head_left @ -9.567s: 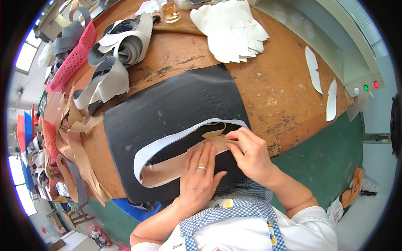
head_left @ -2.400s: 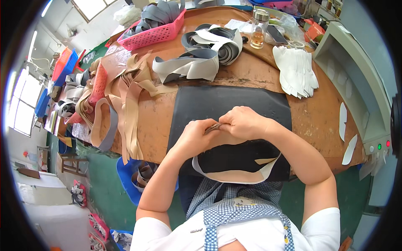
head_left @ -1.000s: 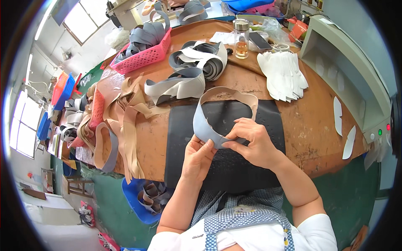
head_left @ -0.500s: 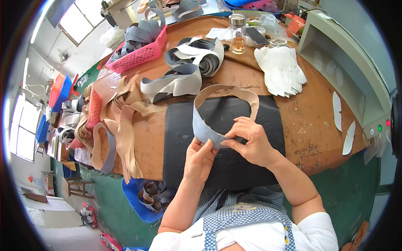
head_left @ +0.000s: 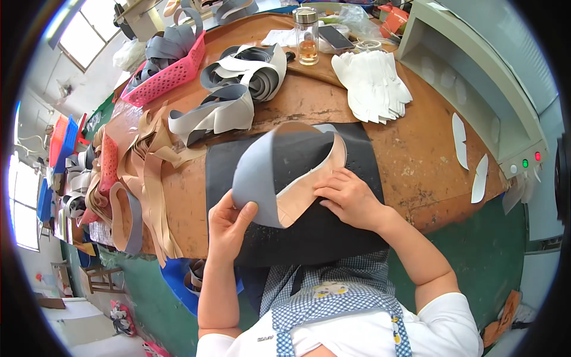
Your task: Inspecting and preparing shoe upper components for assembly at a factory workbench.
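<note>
1. While both hands are on it, the band forms an open loop over the mat, nearer the mat's left edge than its right, its far curve close to the mat's far edge. Contact with the mat: cannot tell.
2. Left hand: pinching the band's left end between thumb and fingers, thumb against the blue-grey outer face.
3. Right hand: fingertips at the tan inner face, right near side. Whether the thumb closes on it from outside: cannot tell.
4. Handling (judged): light, soft, springy enough to keep a curve. Matt faces suggest little slip. Not brittle, but may twist or crease if held at one point.
5. Hold (judged): best at two well-spaced places, thumb outside, fingers inside, pads flat to the faces.
6. Nearby: tan strips droop over the table's near edge, left of the mat; white pieces lie just beyond the mat's far right corner.
</note>
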The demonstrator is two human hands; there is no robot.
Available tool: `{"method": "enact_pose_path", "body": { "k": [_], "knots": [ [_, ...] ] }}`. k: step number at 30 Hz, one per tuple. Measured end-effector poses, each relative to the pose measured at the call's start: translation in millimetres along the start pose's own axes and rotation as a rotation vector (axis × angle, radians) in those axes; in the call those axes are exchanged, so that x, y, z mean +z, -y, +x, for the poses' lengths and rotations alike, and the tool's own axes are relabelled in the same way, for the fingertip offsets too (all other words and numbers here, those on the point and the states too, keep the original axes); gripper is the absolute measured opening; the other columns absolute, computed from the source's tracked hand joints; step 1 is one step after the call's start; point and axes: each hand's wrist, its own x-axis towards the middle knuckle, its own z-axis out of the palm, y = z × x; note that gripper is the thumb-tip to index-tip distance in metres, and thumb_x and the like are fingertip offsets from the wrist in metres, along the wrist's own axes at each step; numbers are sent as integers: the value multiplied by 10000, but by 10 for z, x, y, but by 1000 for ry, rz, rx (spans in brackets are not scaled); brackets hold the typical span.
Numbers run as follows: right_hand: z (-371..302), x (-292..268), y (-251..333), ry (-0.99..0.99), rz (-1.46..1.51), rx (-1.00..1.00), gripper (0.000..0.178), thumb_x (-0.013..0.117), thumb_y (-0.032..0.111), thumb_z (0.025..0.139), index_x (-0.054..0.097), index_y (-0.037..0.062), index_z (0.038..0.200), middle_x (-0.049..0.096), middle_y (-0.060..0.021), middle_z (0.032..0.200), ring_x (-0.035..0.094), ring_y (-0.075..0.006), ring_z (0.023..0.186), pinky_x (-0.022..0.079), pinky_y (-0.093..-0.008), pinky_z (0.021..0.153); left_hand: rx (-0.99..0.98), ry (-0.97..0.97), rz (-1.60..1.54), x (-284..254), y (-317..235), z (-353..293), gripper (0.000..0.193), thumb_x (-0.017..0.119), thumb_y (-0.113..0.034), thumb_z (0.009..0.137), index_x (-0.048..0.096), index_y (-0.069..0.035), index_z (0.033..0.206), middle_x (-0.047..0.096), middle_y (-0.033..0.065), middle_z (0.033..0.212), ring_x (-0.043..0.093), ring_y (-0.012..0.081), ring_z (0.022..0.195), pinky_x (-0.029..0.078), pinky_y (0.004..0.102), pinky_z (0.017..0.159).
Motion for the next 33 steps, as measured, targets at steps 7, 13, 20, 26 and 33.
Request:
{"method": "enact_pose_path", "body": {
  "k": [7, 13, 20, 26, 33],
  "knots": [
    [340, -178, -132, -533, -66, 311, 299, 694, -22, 773, 657, 38, 1064, 655, -141, 1020, 632, -329, 960, 545, -418, 777, -88, 206, 532, -109, -183, 170, 229, 676, -192, 983, 665, 36, 995, 598, -50, 796, 518, 21, 742, 426, 200, 648],
    [710, -105, -609, -428, -134, 237, 237, 702, 27, 770, 678, 29, 1006, 672, -139, 982, 653, -342, 922, 542, -413, 752, -209, 41, 311, -138, -120, 414, 222, 675, -181, 978, 670, 35, 1030, 639, -16, 829, 558, 44, 766, 464, 222, 696],
    [517, -181, -114, -174, -64, 324, 95, 658, 3, 801, 679, -17, 892, 696, -153, 802, 682, -322, 709, 519, -405, 644, 810, -489, 882, 250, -33, -49, 192, 694, 30, 857, 664, -5, 1043, 690, 131, 963, 672, 217, 863, 538, 326, 790],
    [210, -180, 12, -116, 519, 644, 139, 651, 96, 948, 668, -37, 912, 671, -52, 748, 613, -70, 642, 486, -263, 505, 526, 73, 850, 879, 519, -85, 182, 780, -23, 804, 655, -13, 936, 673, 106, 924, 676, 246, 738, 552, 318, 653],
    [-180, -221, 292, -23, 521, 873, 152, 616, 144, 1010, 638, 1, 1058, 652, -33, 792, 621, -72, 659, 548, -249, 555, 269, 134, 835, 954, 737, -228, 203, 795, -86, 809, 615, -21, 877, 614, 90, 830, 651, 217, 697, 527, 337, 596]
  ]
}}
